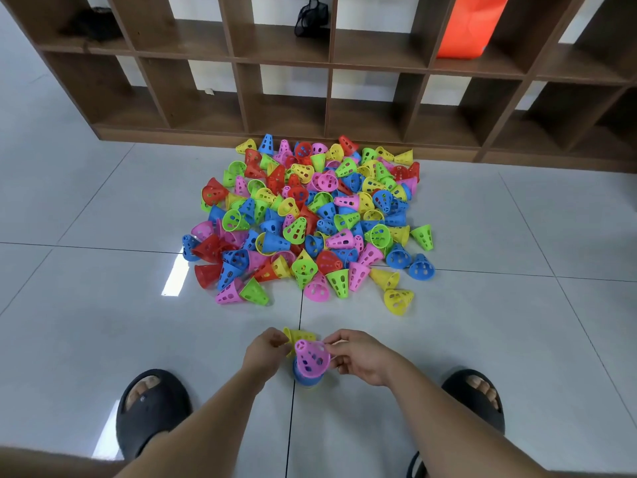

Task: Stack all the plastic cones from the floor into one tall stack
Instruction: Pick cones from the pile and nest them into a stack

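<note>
A big heap of perforated plastic cones [310, 215] in red, blue, green, yellow and pink lies on the tiled floor in front of a wooden shelf. Close to me a short stack stands on the floor, with a blue cone [303, 376] showing at its base. A pink cone [312, 357] tops it, pinched at the rim by my right hand [358, 357]. My left hand [265, 353] grips a yellow cone [298, 336] lying tilted just behind the pink one. Both hands sit on either side of the stack.
A brown cubby shelf [331, 63] runs along the back, holding an orange item [470, 25] and a black mesh bag [312, 17]. My two feet in black sandals [151, 408] [477, 398] flank the stack. Grey floor tiles [103, 322] surround the heap.
</note>
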A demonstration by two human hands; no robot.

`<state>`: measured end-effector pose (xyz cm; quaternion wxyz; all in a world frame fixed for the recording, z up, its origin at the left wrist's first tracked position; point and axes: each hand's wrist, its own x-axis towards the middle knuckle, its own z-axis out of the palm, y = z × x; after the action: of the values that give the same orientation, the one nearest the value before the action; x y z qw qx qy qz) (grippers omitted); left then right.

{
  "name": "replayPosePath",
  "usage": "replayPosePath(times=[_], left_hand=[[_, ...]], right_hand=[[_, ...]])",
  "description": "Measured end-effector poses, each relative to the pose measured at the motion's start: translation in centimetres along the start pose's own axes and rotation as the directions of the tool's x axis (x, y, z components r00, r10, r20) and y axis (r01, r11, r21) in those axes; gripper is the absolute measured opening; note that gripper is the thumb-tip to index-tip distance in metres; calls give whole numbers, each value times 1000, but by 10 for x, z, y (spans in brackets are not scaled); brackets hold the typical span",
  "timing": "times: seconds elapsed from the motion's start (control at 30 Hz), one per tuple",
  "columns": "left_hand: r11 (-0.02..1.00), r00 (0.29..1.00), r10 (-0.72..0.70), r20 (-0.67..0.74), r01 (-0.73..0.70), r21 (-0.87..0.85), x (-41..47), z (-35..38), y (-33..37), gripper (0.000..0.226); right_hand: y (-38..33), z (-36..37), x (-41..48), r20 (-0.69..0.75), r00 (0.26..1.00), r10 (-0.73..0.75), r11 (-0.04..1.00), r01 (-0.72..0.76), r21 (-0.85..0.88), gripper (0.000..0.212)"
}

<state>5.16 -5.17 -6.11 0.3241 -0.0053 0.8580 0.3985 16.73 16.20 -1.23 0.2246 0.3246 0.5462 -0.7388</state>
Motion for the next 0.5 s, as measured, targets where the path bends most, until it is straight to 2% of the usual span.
replayPosePath(times=[0.13,0.3,0.4,0.5], left_hand=[[1000,999,3,-35,-4,-4,-1,7,5,25],[999,998,44,-54,-42,33,4,8,11,18],[999,994,28,-109,-32,-38,7,0,16,14],[985,992,-3,-127,-19,-171,6,-9,28,19]], right_hand=[[9,0,8,-25,1000,0,999,-1,-36,11],[12,-8,13,-77,997,24,996,-31,-85,11],[11,-25,18,-199,980,18,996,-33,-77,20],[3,-47,24,-392,920,-26,1000,30,4,28]])
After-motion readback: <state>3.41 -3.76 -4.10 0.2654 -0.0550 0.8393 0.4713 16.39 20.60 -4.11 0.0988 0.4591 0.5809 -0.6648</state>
